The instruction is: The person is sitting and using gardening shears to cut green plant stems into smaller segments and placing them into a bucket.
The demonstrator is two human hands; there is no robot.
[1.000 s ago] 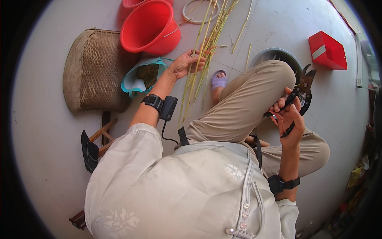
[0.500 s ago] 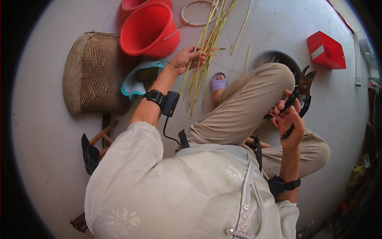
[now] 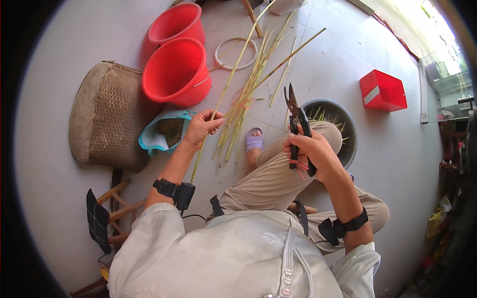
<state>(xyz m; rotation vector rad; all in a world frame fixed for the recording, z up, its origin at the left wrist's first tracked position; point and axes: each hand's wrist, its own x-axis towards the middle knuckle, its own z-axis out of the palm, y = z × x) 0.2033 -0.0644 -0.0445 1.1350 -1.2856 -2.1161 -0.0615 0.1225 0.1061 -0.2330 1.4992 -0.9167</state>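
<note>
1. Your left grip (image 3: 202,128) pinches a long stalk (image 3: 233,73) between thumb and fingers, well to the left of the grey tub (image 3: 351,144)
2. Your right grip (image 3: 318,151) is wrapped round the handles of the black pruning shears (image 3: 296,117), just left of the tub in this view; their blades look slightly parted, point away from you and stand well apart from the long stalk
3. Done, as far as can be judged: short pieces (image 3: 321,115) stand inside the tub, so some cutting looks finished
4. Left, by the same judgement: the long stalk seems uncut, and a loose bundle (image 3: 258,64) of long stalks lies on the floor to the left of the tub
5. The long stalk's axis slants, its near end by your left forearm and its far part leading away from you, rightward, to the left of and beyond the tub; you cannot tell root from tip here
6. A browner stalk (image 3: 293,55) crosses the bundle, its far end beyond the tub; whether your left grip has it too, you cannot tell
</note>
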